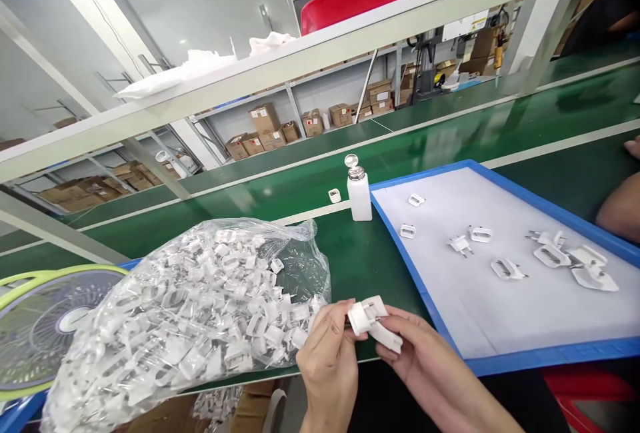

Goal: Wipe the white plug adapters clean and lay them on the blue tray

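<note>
In front of the table edge, my left hand (327, 360) pinches a small white plastic plug housing (358, 319). My right hand (425, 350) grips a second white plug housing (388, 338), whose parts touch or overlap the first one. Fingers hide where the two meet. Just left of my hands lies a clear plastic bag (305, 246) full of similar white plug housings (200, 306). To the right, several loose plug housings (507, 268), some with two pins, lie on a white tray with a blue rim (425, 286).
A white pump bottle (359, 196) with its lid up stands behind my hands, beside a small white piece (335, 196). A fan (55, 320) is at far left. A shelf rail (280, 60) crosses above the green table (345, 253). Another person's arm (620, 206) rests at right.
</note>
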### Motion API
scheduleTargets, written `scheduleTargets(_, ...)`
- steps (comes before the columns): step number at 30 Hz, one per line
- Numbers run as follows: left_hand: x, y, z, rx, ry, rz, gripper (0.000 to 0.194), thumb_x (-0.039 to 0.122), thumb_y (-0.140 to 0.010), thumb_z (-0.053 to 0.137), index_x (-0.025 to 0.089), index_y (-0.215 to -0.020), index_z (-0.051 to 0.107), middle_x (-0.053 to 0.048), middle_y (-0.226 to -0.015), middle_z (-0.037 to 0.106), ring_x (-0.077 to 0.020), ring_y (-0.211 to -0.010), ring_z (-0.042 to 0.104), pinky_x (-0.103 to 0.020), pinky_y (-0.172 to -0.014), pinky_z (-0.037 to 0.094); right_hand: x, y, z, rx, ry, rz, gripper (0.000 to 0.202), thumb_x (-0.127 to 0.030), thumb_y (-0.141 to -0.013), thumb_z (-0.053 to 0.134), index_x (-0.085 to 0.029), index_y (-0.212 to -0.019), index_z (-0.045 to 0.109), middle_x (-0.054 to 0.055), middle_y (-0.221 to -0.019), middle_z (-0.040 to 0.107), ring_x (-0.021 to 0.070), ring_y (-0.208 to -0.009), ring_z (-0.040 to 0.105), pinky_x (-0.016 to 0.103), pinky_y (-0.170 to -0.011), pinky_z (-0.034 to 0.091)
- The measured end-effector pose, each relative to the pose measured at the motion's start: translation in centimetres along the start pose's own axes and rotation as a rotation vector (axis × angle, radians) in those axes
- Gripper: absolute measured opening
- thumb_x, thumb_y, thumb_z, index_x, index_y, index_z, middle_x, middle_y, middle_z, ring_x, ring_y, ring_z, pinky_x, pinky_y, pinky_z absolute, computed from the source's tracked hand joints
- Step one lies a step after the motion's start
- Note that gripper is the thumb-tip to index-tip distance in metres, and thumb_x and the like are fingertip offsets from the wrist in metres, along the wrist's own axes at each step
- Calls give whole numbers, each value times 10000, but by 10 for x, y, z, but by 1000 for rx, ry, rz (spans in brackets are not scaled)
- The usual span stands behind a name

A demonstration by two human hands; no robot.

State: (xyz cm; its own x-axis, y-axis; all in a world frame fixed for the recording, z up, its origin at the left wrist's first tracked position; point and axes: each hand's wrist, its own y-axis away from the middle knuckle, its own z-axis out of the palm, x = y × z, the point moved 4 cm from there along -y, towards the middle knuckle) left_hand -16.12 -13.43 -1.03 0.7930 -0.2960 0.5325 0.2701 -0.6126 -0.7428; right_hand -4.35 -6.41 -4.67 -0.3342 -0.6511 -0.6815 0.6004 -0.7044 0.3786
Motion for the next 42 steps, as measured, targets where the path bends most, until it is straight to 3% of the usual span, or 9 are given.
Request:
scheduleTargets(8, -4, 13, 6, 177, -122, -235, 327, 31, -864, 607, 214, -1053, 801, -55, -1004, 821, -185, -901, 777, -194, -821, 576, 34, 7, 3, 26, -59, -134, 385, -481, -791, 852, -253, -1099, 820, 17, -745, 666, 125, -713, 506, 215, -701, 483)
scheduleTargets(14, -19, 17, 20, 111, 644, -962, 270, 310, -817, 825, 173, -1050, 824, -83, -958, 816, -155, -745, 706, -217, -712, 573, 19, 12, -30, 190, 82, -265, 444, -512, -820, 809, -249, -1177, 788, 85, -1089, 758, 251, -978, 695, 320, -863, 570)
scheduleTargets(18, -6, 13, 28, 165, 1015, -1202, 420, 433, -645, 956, 124, -903, 837, -127, -953, 794, -116, -691, 645, -212, -680, 557, -3, 32, -33, 507, 598, -800, 226, -312, -890, 762, -275, -1111, 796, 57, -1133, 715, 226, -1037, 686, 255, -854, 564)
scheduleTargets(21, 2, 15, 32, 168, 1124, -1276, 420, 405, -548, 1005, 151, -839, 839, -101, -916, 782, -138, -754, 657, -233, -735, 559, -11, 44, -9, 347, 911, -1231, 392, -87, -926, 654, -281, -1258, 730, 62, -1034, 614, 156, -917, 627, 237, -749, 539)
scheduleTargets(23, 5, 15, 34, 92, 1163, -1224, 406, 399, -570, 997, 145, -845, 838, -83, -864, 758, -145, -777, 639, -227, -742, 538, -14, 44, 3, 142, 984, -1315, 529, -2, -931, 593, -241, -1400, 631, 62, -969, 569, 151, -879, 584, 255, -710, 528)
scheduleTargets(29, 12, 9, 38, -73, 1174, -1059, 329, 391, -686, 938, 116, -830, 830, -47, -745, 662, -122, -719, 544, -201, -685, 458, -19, 38, 5, -120, 1001, -1218, 533, 8, -966, 526, -196, -1457, 565, 69, -949, 588, 157, -866, 589, 276, -711, 554)
scheduleTargets(33, 14, 11, 42, 40, 1213, -1181, 244, 339, -706, 930, 143, -766, 798, 6, -695, 589, -83, -653, 470, -168, -625, 416, -2, 43, 10, -30, 939, -1198, 534, -8, -945, 570, -218, -1433, 607, 56, -893, 607, 154, -800, 611, 258, -693, 548)
scheduleTargets(37, 12, 10, 44, 101, 1150, -1102, 259, 352, -740, 904, 137, -764, 762, 11, -698, 569, -89, -657, 456, -163, -591, 393, 8, 41, 13, 161, 652, -904, 306, -211, -979, 613, -292, -1233, 764, 28, -844, 625, 140, -736, 635, 216, -669, 514)
scheduleTargets(42, 9, 10, 42, 58, 1051, -1032, 237, 327, -769, 881, 132, -772, 747, 1, -726, 585, -102, -695, 464, -180, -649, 421, 7, 39, 14, 189, 532, -649, 298, -425, -969, 626, -276, -1152, 807, 25, -772, 590, 136, -665, 592, 207, -632, 479)
